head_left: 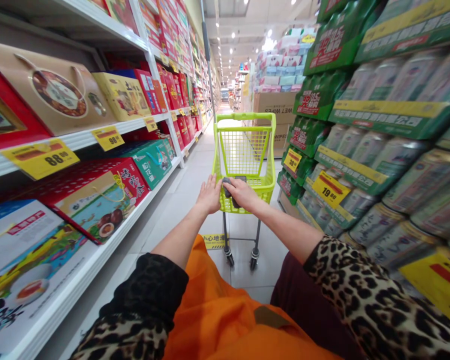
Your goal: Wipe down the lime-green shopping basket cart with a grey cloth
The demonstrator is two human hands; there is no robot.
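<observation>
- My left hand (209, 195) lies open, fingers spread, on the lime cart (245, 150) at centre frame.
- My right hand (240, 194) grasps a black object (227, 187) at the cart's rim.
- A shelf (71, 142) holds boxes (60, 90) at left; cans (416, 180) stand at right.

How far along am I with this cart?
Done: nothing visibly yet; the basket of the lime-green shopping cart looks bare. In hand: the right hand grips a dark object, perhaps a phone, at the cart's handle, and the left hand rests beside it. Still left: the gift boxes and green-wrapped cans stand shelved on either side, with neither hand touching them.
</observation>
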